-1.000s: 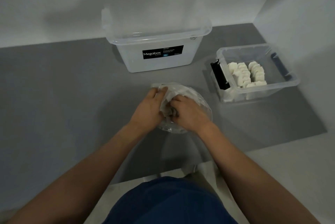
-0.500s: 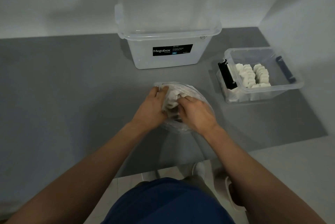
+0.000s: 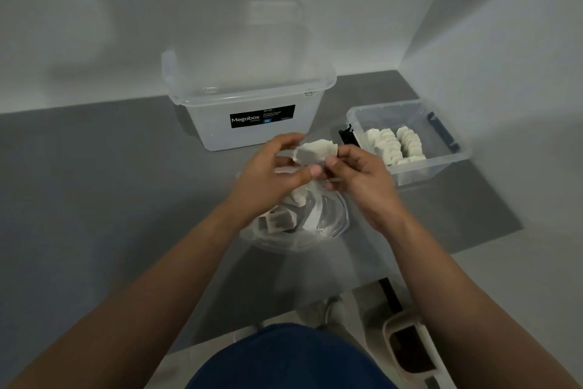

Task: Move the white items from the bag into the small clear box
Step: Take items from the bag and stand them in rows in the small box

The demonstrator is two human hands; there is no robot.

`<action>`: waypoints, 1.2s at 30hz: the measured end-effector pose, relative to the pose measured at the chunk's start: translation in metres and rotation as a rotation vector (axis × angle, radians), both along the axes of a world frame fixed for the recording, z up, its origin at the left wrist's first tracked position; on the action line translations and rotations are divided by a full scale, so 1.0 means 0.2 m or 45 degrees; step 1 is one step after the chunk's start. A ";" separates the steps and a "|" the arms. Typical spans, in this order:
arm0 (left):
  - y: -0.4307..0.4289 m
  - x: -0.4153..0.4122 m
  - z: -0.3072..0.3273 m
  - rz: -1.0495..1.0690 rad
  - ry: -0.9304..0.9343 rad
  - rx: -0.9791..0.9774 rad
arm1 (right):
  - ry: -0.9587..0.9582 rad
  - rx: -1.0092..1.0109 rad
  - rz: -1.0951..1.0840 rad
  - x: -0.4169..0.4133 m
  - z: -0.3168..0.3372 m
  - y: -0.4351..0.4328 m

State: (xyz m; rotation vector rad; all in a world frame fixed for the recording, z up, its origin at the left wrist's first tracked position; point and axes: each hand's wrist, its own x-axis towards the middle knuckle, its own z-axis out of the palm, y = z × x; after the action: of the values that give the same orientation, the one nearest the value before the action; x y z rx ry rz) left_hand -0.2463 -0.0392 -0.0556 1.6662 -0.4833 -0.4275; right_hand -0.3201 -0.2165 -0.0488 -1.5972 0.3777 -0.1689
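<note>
A stack of white items (image 3: 315, 152) is held in the air above the clear plastic bag (image 3: 318, 224). My left hand (image 3: 271, 174) pinches its left end and my right hand (image 3: 356, 174) pinches its right end. More white items (image 3: 280, 218) lie inside the bag on the grey surface. The small clear box (image 3: 441, 164) stands to the right with two rows of white items (image 3: 394, 146) standing in it.
A large clear Megabox bin (image 3: 252, 108) stands behind the bag against the back wall. A wall closes the right side. Below the grey surface's front edge are my blue-clad lap (image 3: 284, 360) and a sandal (image 3: 413, 354) on the floor.
Both hands came up out of the bag, lifting a stack of white items between them. The camera view has tilted and shifted.
</note>
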 end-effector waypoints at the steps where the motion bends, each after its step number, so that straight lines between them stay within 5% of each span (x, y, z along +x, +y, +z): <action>1: -0.03 0.00 0.01 -0.022 0.111 -0.082 | -0.014 0.017 0.002 0.00 0.01 -0.01; 9: -0.16 0.02 0.04 -0.003 0.278 -0.167 | -0.037 0.072 -0.019 -0.05 0.06 -0.10; 24: -0.22 0.04 0.13 0.038 0.250 -0.094 | -0.060 0.100 0.086 -0.03 0.07 -0.22; 36: -0.15 0.11 0.08 0.127 0.186 0.046 | -0.100 -0.305 -0.159 0.02 0.17 -0.31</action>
State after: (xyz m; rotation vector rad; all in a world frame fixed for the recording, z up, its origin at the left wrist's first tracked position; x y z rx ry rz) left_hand -0.2244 -0.0693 -0.0399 1.6720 -0.2845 -0.4826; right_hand -0.3158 -0.2780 -0.0139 -1.7967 0.4076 -0.3832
